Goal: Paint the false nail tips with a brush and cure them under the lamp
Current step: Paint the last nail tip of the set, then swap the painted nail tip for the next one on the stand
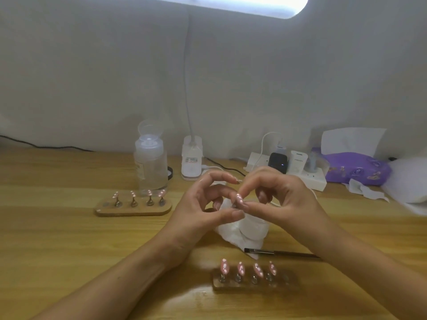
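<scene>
Held nail tip (pixel 239 199): pink with white dots, pinched between fingertips of both hands, raised above the counter (pixel 69 239); probably lifted for close inspection or handling off its stand.
Left hand (pixel 203 204): thumb and forefinger closed toward the tip from the left; other fingers curled clear, likely to keep off the painted face.
Right hand (pixel 284 195): thumb and forefinger narrowed onto the same tip from the right; exact contact points too blurred to tell.
Brush (pixel 282 252): lying flat on the counter, just beyond the near rack, bristles to the left; set down, so no painting in hand now.
Near rack (pixel 256 284): wooden base, four painted tips upright on pegs; rightmost position looks vacant, probably home of the held tip.
Far rack (pixel 134 207): four more tips on pegs, well left of the hands, parked out of the way.
White cloth (pixel 242 234): directly under the hands, presumably to catch drips.
Pump bottle (pixel 151 162): lid open, behind far rack.
Lamp head (pixel 231 5): lit overhead, on a neck clipped at the counter's back edge.
Curing lamp: none identifiable.
</scene>
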The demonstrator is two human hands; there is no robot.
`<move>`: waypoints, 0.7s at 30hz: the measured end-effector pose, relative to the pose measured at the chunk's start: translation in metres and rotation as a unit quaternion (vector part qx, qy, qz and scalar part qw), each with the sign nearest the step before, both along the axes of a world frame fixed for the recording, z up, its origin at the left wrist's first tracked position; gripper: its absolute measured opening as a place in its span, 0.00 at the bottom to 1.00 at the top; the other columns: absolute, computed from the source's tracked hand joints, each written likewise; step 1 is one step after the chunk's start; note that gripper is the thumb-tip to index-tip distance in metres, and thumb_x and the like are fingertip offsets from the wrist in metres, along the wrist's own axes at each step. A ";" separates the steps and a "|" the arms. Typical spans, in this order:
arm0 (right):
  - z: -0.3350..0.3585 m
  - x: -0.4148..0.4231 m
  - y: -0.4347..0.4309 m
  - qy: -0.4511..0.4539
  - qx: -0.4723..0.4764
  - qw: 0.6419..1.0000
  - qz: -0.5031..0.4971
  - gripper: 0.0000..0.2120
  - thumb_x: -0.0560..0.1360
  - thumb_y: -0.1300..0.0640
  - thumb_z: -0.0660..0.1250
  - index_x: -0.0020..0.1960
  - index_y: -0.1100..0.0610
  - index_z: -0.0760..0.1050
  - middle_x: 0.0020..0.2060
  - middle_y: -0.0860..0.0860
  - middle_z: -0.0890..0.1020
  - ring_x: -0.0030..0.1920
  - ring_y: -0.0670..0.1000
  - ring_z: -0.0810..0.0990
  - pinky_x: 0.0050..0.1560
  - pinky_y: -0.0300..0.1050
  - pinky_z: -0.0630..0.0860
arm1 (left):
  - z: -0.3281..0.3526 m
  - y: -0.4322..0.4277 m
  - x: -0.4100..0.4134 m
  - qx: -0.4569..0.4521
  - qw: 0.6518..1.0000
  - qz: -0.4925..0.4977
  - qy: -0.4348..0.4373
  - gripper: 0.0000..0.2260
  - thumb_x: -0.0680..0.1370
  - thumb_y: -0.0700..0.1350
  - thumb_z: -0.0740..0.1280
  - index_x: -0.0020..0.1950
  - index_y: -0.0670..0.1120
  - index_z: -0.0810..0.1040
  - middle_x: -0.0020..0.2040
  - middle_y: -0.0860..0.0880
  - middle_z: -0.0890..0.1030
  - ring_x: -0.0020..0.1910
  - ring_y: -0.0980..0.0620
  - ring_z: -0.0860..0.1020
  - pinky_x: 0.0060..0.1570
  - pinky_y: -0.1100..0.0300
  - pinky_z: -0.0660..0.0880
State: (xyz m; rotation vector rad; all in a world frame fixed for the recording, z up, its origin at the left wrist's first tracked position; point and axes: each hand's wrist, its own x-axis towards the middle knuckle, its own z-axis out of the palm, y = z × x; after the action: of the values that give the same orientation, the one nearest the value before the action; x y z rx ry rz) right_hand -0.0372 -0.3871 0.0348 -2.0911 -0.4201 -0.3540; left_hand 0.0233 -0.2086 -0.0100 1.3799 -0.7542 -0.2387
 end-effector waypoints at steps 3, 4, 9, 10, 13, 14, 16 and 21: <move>-0.004 -0.007 -0.001 0.009 0.030 0.999 -0.010 0.07 0.67 0.45 0.72 0.42 0.45 0.83 0.41 0.40 0.79 0.37 0.42 0.71 0.38 0.36 0.71 | -0.002 -0.001 -0.001 0.017 1.000 0.005 -0.017 0.21 0.64 0.54 0.77 0.56 0.62 0.77 0.48 0.52 0.84 0.53 0.40 0.78 0.56 0.44 0.76; -0.005 -0.011 -0.004 0.015 0.044 0.999 -0.014 0.07 0.67 0.45 0.73 0.42 0.46 0.83 0.41 0.41 0.80 0.36 0.43 0.71 0.37 0.36 0.71 | -0.002 -0.001 -0.001 0.020 0.999 0.010 -0.029 0.22 0.64 0.55 0.76 0.57 0.61 0.76 0.49 0.52 0.84 0.52 0.45 0.80 0.54 0.51 0.77; -0.018 -0.053 -0.038 0.079 0.007 0.995 -0.067 0.10 0.62 0.40 0.72 0.40 0.43 0.83 0.38 0.41 0.81 0.34 0.43 0.72 0.34 0.32 0.70 | -0.005 0.000 0.005 -0.047 0.995 0.087 -0.002 0.22 0.68 0.60 0.72 0.59 0.54 0.77 0.49 0.53 0.84 0.35 0.65 0.76 0.31 0.73 0.71; -0.022 -0.061 -0.043 0.097 -0.008 0.992 -0.079 0.10 0.60 0.40 0.72 0.39 0.42 0.83 0.37 0.41 0.81 0.34 0.42 0.73 0.33 0.31 0.70 | -0.006 0.000 0.007 -0.062 0.992 0.105 0.014 0.21 0.69 0.60 0.71 0.58 0.54 0.77 0.47 0.53 0.84 0.33 0.65 0.75 0.29 0.74 0.69; -0.031 -0.077 -0.048 0.129 -0.021 0.988 -0.079 0.09 0.59 0.42 0.74 0.37 0.44 0.84 0.40 0.46 0.83 0.37 0.47 0.77 0.38 0.38 0.72 | -0.007 0.000 0.012 -0.086 0.983 0.148 0.062 0.20 0.69 0.64 0.68 0.56 0.55 0.78 0.46 0.53 0.84 0.33 0.60 0.70 0.27 0.72 0.66; -0.033 -0.078 -0.048 0.125 -0.030 0.989 -0.077 0.08 0.60 0.44 0.75 0.37 0.44 0.84 0.40 0.48 0.83 0.37 0.46 0.78 0.39 0.39 0.72 | -0.007 -0.001 0.013 -0.087 0.981 0.157 0.069 0.21 0.68 0.65 0.68 0.56 0.55 0.77 0.46 0.54 0.84 0.33 0.60 0.69 0.27 0.72 0.66; -0.036 -0.078 -0.046 0.112 -0.048 0.989 -0.083 0.07 0.61 0.44 0.74 0.38 0.43 0.83 0.40 0.46 0.83 0.41 0.46 0.79 0.41 0.38 0.74 | -0.007 0.000 0.012 -0.085 0.980 0.166 0.073 0.22 0.68 0.66 0.68 0.56 0.55 0.77 0.46 0.54 0.84 0.33 0.59 0.69 0.28 0.72 0.66; -0.041 -0.075 -0.041 0.104 -0.061 0.985 -0.124 0.08 0.64 0.53 0.78 0.39 0.41 0.83 0.40 0.42 0.84 0.46 0.45 0.80 0.48 0.44 0.76 | -0.006 0.000 0.009 -0.062 0.984 0.159 0.050 0.22 0.69 0.64 0.67 0.57 0.54 0.77 0.44 0.54 0.83 0.34 0.60 0.70 0.29 0.70 0.66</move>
State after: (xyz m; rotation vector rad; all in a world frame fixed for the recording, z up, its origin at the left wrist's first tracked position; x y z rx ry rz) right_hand -0.1120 -0.4277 -0.0064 -2.2782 -0.0590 -0.2558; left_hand 0.0318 -0.2090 -0.0161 1.3368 -0.4501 -0.0085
